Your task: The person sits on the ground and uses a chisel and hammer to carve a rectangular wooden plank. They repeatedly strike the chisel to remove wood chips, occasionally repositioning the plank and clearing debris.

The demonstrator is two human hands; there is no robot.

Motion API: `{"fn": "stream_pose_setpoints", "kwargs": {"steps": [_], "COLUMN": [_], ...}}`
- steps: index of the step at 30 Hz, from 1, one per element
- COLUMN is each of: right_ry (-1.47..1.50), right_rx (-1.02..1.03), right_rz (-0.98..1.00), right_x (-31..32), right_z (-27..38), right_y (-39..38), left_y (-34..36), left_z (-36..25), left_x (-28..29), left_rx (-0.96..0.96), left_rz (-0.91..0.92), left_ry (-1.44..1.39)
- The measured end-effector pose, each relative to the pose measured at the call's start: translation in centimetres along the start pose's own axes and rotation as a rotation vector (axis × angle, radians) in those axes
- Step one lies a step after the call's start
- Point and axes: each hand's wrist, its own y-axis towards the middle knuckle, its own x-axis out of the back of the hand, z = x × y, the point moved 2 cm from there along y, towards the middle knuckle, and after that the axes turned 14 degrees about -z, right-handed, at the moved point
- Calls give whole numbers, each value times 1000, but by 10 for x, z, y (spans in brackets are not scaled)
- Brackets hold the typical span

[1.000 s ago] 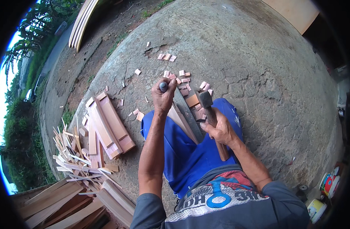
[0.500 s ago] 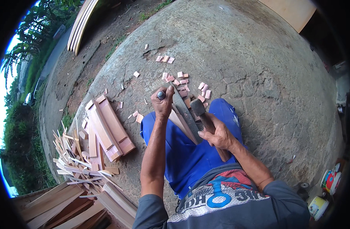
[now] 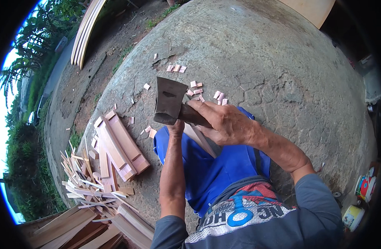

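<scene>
My right hand [image 3: 230, 126] is closed round the dark wooden handle of a hatchet [image 3: 169, 99], raised in front of my lap. The broad, dark metal head hangs over my left hand [image 3: 176, 129], hiding its fingers. A moment earlier that hand was closed round an upright chisel, seen end-on by its round handle top; the hatchet head now covers the chisel. Under my hands, a pale wooden piece [image 3: 199, 139] runs between my knees. Small pinkish cut blocks [image 3: 219, 96] lie scattered on the concrete just beyond.
To my left lie notched wooden boards [image 3: 120, 143], a heap of thin offcuts [image 3: 88, 178] and longer planks [image 3: 66, 224]. Long curved-looking strips [image 3: 86, 33] stand at the far left. Paint tubs [image 3: 353, 218] are at the right edge, on cracked concrete [image 3: 282, 83].
My right hand has lifted the hatchet up and left, from beside my right knee to over my left hand. My left hand has stayed in about the same place.
</scene>
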Motion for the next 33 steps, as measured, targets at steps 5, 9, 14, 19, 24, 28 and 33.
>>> {"fn": "stream_pose_setpoints", "kwargs": {"steps": [5,9,14,19,24,28,33], "right_ry": [35,-560,-356,75,-482,-322,-17], "right_rx": [314,103,127,361,107,135,303], "right_rz": [-243,349,229,-346,357,216,-236], "right_x": [25,-27,-18,13,-39,-18,11], "right_z": [52,7,-1,54,-15,3,55], "right_y": [51,27,31,69,26,33,64], "left_y": [-4,-1,-1,-9,-9,-11,-16], "left_z": [10,21,0,4,27,20,25], "left_x": [8,1,-10,13,-3,-5,15], "left_rx": [34,43,109,160,172,157,199], "left_rz": [-2,125,88,7,83,61,92], "left_ry": [67,304,60,-41,57,-61,-53]}}
